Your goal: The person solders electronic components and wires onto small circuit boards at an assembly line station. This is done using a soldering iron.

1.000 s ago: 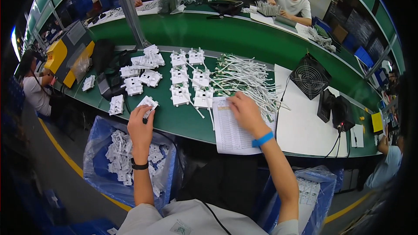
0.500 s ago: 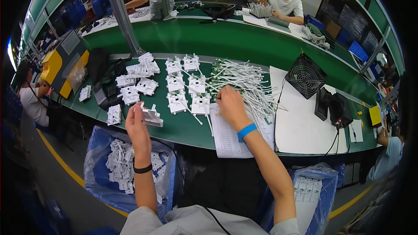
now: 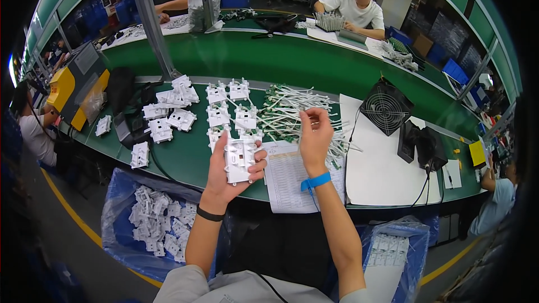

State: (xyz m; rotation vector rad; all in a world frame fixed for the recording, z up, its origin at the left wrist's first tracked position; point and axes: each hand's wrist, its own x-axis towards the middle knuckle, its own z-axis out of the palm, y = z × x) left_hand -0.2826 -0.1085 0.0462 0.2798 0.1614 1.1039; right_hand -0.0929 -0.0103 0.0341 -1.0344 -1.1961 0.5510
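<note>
green bench (image 3: 188, 160), head view: rows of white cases (image 3: 246, 116) beside a heap of white cables (image 3: 295, 104)
left hand (image 3: 223, 178): gripping one white case (image 3: 240, 160), held up before the rows
right hand (image 3: 315, 140): raised near the cables, fingers bent; cannot tell whether it grasps anything
printed sheet (image 3: 287, 185): overhanging the near edge

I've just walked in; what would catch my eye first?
Probably the white plastic housing in the person's left hand, near the middle. Behind the right hand, white cables sprawl across the green bench. Farther right stands a black fan.
</note>
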